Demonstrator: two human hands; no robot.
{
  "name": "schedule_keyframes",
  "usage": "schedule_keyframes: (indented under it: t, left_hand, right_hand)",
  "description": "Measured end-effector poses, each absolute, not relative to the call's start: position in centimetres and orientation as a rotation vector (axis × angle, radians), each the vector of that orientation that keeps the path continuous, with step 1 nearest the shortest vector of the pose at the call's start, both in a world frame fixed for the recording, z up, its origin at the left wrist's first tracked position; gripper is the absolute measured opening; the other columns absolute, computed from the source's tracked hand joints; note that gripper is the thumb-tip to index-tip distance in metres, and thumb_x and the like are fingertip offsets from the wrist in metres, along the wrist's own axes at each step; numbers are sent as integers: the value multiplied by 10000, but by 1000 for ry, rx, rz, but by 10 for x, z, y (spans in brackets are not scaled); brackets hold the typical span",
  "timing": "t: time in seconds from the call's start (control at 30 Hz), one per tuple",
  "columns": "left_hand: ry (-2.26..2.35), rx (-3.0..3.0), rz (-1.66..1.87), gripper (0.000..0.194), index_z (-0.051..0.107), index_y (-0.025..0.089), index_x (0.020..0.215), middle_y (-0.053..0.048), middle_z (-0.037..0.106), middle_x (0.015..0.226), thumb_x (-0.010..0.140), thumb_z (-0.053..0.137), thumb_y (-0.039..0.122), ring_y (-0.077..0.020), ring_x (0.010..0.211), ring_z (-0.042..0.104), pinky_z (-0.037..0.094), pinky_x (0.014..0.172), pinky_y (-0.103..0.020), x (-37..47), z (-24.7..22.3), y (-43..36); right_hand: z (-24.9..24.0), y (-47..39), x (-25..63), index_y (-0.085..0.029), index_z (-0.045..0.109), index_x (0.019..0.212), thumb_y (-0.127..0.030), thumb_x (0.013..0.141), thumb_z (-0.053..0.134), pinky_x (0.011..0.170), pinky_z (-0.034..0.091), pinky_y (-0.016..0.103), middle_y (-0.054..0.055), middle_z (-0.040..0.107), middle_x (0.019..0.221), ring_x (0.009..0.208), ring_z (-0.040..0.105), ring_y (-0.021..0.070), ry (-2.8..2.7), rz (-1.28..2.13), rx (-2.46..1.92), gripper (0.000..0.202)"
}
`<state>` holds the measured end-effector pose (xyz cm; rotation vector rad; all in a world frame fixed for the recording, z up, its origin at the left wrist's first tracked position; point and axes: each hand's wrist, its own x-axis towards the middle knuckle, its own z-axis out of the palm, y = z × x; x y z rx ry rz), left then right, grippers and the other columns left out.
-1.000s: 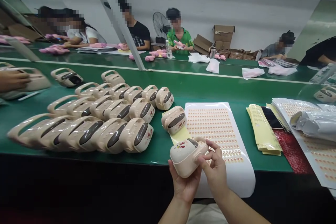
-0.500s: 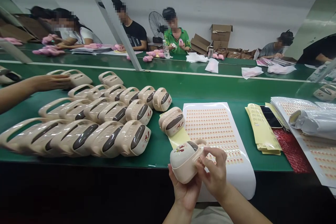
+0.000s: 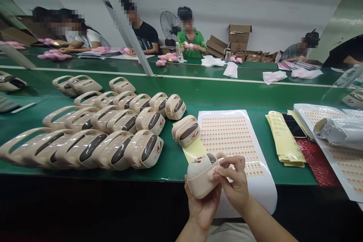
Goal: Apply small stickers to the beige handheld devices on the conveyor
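A cream portable speaker with a carry handle, dark top panel and small red printed design is held in front of me, above the table's near edge. My left hand cups it from below, fingers wrapped round its underside. My right hand is closed in a pinch against the speaker's side, by the root of the handle; whatever is between its fingertips is too small to make out. Just beyond stands another cream speaker on yellow backing paper. Beside it lies a white sheet of small oval stickers.
Rows of cream speakers fill the left of the green table. To the right lie yellow sticker sheets, a phone and more sticker sheets. Several co-workers sit across, handling pink items. A slanted post rises at left.
A co-worker's arm at the left has withdrawn from the back speakers. The speaker in my hands has shifted slightly right and turned a little; my right fingers still press its side.
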<state>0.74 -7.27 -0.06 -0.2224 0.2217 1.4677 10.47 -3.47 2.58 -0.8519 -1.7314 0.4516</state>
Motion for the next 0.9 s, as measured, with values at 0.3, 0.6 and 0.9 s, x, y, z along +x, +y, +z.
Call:
schedule_keyframes:
  t: [0.3,0.6,0.9]
  left_hand:
    - [120,-3,1492,469,549,290,1160,-22,697,979,756,534,526,-140,954,620,457,836,-177,8,-9,-72]
    - [-227,202,1431,362,587,226,1127,-56,623,1170,844,457,411,-104,1085,551,388,905,-136,5,-7,-73]
    - [-209,191,1470,357,572,227,1149,-57,613,1192,860,428,379,-116,1076,559,411,913,-185,4,-9,-73]
  right_hand:
    - [22,-34,106,-265,567,881,-152,774,519,913,400,451,57,517,1078,1106,440,245,-1806,648,-802,163]
    - [23,-31,105,-248,510,1017,-97,799,498,904,434,421,66,521,1023,1098,446,227,-1878,419,-585,266]
    - [20,-28,109,-231,464,1134,-29,788,458,890,434,495,84,511,1016,1027,465,233,-1974,233,-488,401]
